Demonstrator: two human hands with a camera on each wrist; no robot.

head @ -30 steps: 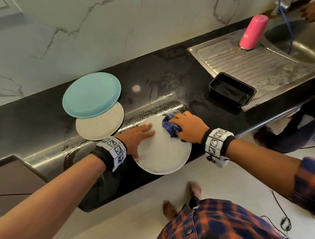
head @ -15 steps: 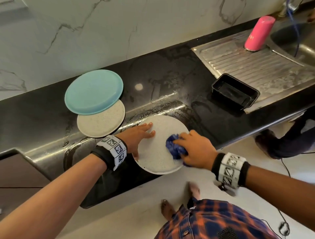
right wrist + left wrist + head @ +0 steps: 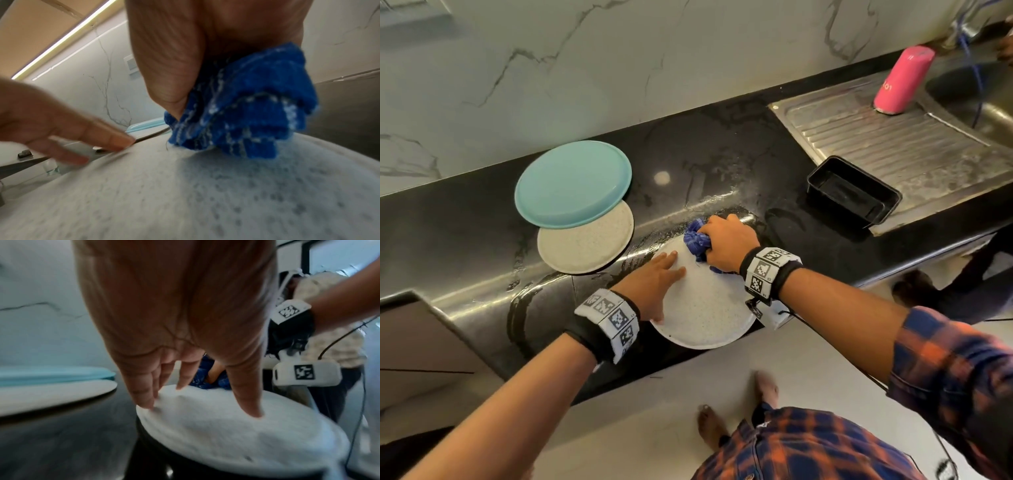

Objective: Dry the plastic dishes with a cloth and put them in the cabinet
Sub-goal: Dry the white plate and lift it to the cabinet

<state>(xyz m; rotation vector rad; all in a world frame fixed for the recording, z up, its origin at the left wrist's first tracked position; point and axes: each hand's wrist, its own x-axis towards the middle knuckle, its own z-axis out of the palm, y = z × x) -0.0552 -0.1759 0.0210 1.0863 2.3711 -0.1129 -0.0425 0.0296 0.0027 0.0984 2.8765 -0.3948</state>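
A person's right hand (image 3: pixel 726 245), bunched round a blue cloth (image 3: pixel 698 240), has swept from the near right of a white speckled plate (image 3: pixel 705 308) back to its far rim. The left hand (image 3: pixel 654 284) stays spread flat, pinning the plate at the bench's (image 3: pixel 722 137) near edge. Drying looks unfinished; two plates (image 3: pixel 573 183) wait far left.

The head view looks steeply down from above on the black worktop (image 3: pixel 722 154), wall at the far side. Each wrist view sits low and very close, looking along its hand. All three share the speckled plate (image 3: pixel 709 308) (image 3: pixel 236 426) (image 3: pixel 185 194) at the near edge.
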